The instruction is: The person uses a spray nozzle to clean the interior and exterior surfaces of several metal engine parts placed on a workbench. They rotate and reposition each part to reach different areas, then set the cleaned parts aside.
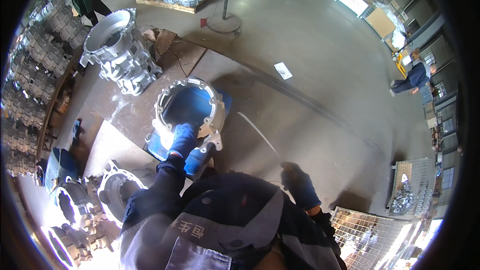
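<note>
A cast-metal ring-shaped housing [218, 112] rests on a blue support [158, 146] on the workbench [240, 85]. My left hand [184, 139], in a blue glove, grips the near rim of this housing, with its fingers reaching into the opening. To the right, my right hand [299, 184] wears a dark glove and is closed round the near end of a long thin pale strip [259, 132]. The strip's far end points toward the housing and is apart from it. What kind of tool the strip is, I cannot make out.
A taller metal casing [120, 52] stands at the bench's far left. More castings [117, 190] lie at the lower left, and stacks [30, 90] line the left. A wire basket [360, 235] is at the lower right. Two people [415, 77] stand farther off, one on each side.
</note>
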{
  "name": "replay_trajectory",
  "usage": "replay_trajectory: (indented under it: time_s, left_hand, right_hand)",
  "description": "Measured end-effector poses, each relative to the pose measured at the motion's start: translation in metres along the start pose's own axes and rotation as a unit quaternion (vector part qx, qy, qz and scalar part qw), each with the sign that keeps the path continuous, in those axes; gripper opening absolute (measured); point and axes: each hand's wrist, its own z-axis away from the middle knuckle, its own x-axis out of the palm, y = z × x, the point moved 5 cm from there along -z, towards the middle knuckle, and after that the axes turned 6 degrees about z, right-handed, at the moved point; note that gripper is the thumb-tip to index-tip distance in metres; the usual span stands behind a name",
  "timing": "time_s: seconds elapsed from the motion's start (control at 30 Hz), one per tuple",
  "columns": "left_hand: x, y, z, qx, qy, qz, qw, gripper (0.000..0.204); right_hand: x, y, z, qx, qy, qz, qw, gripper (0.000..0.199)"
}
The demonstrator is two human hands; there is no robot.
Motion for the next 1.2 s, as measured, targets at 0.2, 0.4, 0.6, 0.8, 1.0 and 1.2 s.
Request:
replay_trajectory:
  time_s: [0.2,0.4,0.6,0.8,1.0,1.2]
  left_hand:
    - [0.001,-0.003,0.006,0.031,-0.012,-0.065,0.997,0.033]
    - [-0.022,0.015,0.05,0.025,0.175,0.021,0.984,0.062]
    - [-0.023,0.011,0.158,-0.131,0.249,0.033,0.959,0.055]
    - [0.025,-0.023,0.289,-0.301,0.201,0.014,0.932,0.039]
    - [0.061,-0.029,0.327,-0.359,0.148,0.039,0.921,0.037]
    - [0.04,-0.011,0.284,-0.263,0.144,0.001,0.954,0.04]
  right_hand:
    - [0.008,-0.072,-0.038,-0.182,0.017,0.223,0.957,0.034]
    - [0.064,-0.127,-0.125,-0.184,0.058,0.356,0.914,0.038]
    - [0.118,-0.172,-0.168,-0.254,0.025,0.35,0.901,0.039]
    - [0.142,-0.189,-0.126,-0.292,-0.031,0.352,0.889,0.041]
    - [0.115,-0.149,-0.081,-0.279,-0.09,0.359,0.886,0.038]
    - [0.058,-0.124,-0.041,-0.241,-0.075,0.369,0.894,0.037]
